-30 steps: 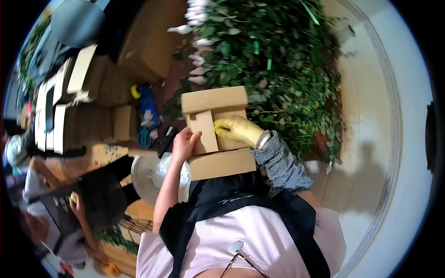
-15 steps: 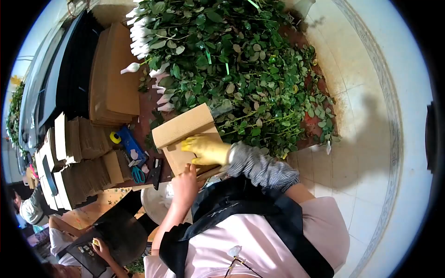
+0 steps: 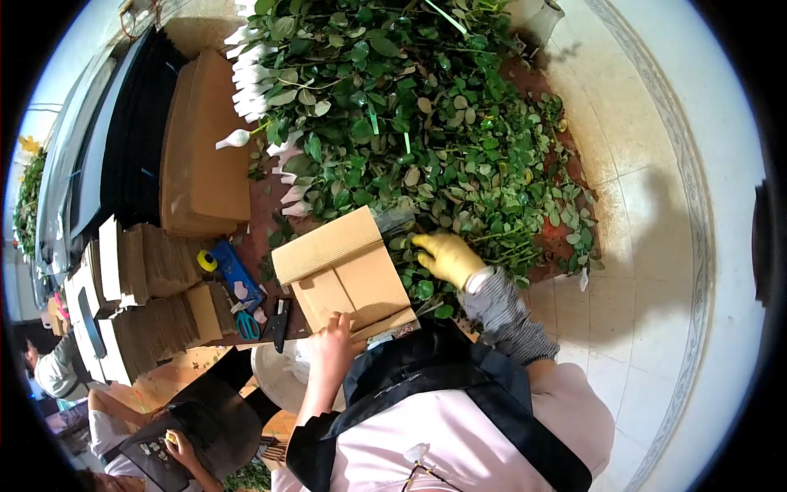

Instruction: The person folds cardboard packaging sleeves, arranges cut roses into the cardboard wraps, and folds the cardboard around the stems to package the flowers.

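A corrugated cardboard sheet lies in front of me, its far end folded over in a ribbed flap and its near edge turned up. My left hand, bare, has its fingers bent over the near left edge of the cardboard and grips it there. To the right, my right hand wears a yellow glove. Its fingers are apart at the rim of the leafy stems, with nothing visible in them. White-sleeved flower heads line the left side of the pile.
Left of the cardboard are blue-handled scissors, a black stapler-like tool, a blue box and yellow tape. Cardboard stacks stand farther left. A pale bucket is below the table edge; another person sits at lower left.
My gloved right hand has left the cardboard and moved right to the leafy stems. My left hand stays at the near edge of the cardboard. The whole view has shifted slightly.
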Action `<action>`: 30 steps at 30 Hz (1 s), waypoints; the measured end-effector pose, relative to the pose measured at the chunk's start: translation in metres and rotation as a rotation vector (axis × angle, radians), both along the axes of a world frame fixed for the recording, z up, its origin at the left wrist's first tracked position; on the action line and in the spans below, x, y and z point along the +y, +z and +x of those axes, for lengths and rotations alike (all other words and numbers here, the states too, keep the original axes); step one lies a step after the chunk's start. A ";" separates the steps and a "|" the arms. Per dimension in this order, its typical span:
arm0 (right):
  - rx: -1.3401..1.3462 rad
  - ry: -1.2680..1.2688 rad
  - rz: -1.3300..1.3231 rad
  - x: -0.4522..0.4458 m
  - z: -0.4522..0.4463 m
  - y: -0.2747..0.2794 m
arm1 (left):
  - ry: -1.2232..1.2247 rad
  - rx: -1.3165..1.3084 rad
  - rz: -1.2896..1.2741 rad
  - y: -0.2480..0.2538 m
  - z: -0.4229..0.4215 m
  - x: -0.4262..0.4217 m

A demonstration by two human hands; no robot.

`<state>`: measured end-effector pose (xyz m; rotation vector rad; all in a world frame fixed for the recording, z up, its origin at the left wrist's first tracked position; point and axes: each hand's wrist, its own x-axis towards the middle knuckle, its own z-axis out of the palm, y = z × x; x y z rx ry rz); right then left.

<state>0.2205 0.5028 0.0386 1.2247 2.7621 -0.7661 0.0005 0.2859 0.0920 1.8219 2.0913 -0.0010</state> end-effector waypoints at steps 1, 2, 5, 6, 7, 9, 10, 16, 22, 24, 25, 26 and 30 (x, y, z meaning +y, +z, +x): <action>0.046 -0.073 -0.041 0.014 -0.004 0.008 | -0.006 -0.003 -0.001 0.000 -0.001 0.001; 0.091 -0.146 -0.088 0.029 -0.010 0.019 | -0.006 -0.009 0.020 0.002 -0.001 -0.001; -0.104 -0.095 0.199 0.068 -0.061 0.044 | 0.014 -0.029 0.084 -0.006 0.001 -0.002; -0.087 -0.069 0.288 0.083 -0.079 0.022 | 0.026 -0.036 0.133 -0.008 0.001 -0.003; -0.050 -0.057 0.553 0.104 -0.097 -0.003 | 0.031 -0.039 0.102 -0.006 0.001 -0.001; -0.281 -0.025 0.705 0.177 -0.125 -0.103 | 0.046 -0.061 0.085 0.000 0.002 0.001; -0.415 -0.019 0.647 0.191 -0.136 -0.148 | 0.051 -0.091 0.080 0.002 0.002 0.002; -0.544 0.069 0.564 0.155 -0.130 -0.081 | 0.085 -0.064 0.034 0.000 0.005 -0.001; -0.516 0.073 0.443 0.187 -0.131 -0.084 | 0.055 -0.071 0.071 -0.001 0.003 -0.002; -0.527 0.071 0.496 0.193 -0.135 -0.084 | 0.011 -0.061 0.034 -0.004 0.000 -0.002; -0.429 0.041 0.468 0.180 -0.136 -0.056 | 0.011 -0.056 0.043 -0.004 -0.001 -0.001; -0.337 0.019 0.440 0.165 -0.134 -0.030 | 0.028 -0.057 0.079 -0.004 0.000 -0.002; -0.347 -0.006 0.446 0.121 -0.105 -0.020 | 0.060 -0.071 0.130 -0.007 0.004 -0.005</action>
